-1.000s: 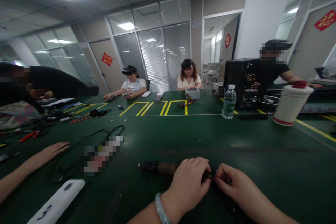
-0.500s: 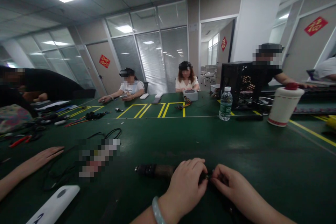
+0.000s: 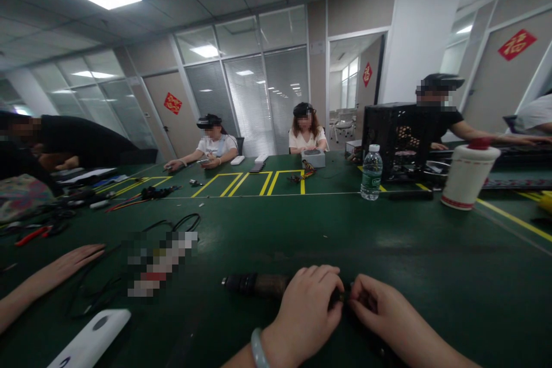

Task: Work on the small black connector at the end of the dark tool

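My feed has levelled since the earlier frame, and the work sits lower in view. My left hand (image 3: pixel 304 313) and right hand (image 3: pixel 383 313) are both clenched on the thin end of the black-and-brown cylindrical tool (image 3: pixel 254 283), held low over the green desk (image 3: pixel 388 241).

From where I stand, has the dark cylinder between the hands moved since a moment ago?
No, the dark cylinder looks unmoved: its offset from the white oblong object holds.

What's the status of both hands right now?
Left hand closed on the end of a black-and-brown cylindrical tool; right hand at same end, hold unclear; co-worker's hand apart, to the left.
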`<state>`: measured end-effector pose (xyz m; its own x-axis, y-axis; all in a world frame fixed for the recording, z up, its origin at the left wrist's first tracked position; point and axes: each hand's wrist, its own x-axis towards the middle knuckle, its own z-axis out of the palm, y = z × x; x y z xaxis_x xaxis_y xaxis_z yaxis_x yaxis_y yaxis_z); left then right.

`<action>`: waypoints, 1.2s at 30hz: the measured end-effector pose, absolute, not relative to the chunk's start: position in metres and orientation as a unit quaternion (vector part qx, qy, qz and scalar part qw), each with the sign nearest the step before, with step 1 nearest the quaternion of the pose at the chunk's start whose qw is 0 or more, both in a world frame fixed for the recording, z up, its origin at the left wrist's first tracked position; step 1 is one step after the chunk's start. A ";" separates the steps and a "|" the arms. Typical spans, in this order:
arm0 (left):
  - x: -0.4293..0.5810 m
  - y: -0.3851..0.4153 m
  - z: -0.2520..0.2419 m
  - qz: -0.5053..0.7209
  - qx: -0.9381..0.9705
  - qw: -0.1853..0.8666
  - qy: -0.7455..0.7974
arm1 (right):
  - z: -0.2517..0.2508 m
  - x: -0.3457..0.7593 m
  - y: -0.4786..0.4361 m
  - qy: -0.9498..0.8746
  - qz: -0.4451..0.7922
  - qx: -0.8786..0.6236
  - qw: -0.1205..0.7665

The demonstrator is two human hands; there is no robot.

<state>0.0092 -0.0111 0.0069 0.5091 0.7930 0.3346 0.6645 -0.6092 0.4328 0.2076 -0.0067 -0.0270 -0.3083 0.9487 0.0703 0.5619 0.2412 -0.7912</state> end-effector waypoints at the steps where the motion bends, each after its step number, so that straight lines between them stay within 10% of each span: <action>1: 0.009 -0.011 0.007 0.260 0.857 0.128 0.426 | -0.028 0.208 -0.007 -0.734 0.338 -0.515 0.286; 36: 0.011 -0.009 0.008 0.233 0.868 0.114 0.424 | -0.025 0.207 -0.011 -0.724 0.348 -0.511 0.306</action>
<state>0.0105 -0.0092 0.0079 0.5320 0.7889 0.3076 0.6832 -0.6145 0.3945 0.2067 -0.0112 -0.0252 -0.2907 0.9528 0.0872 0.5274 0.2356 -0.8163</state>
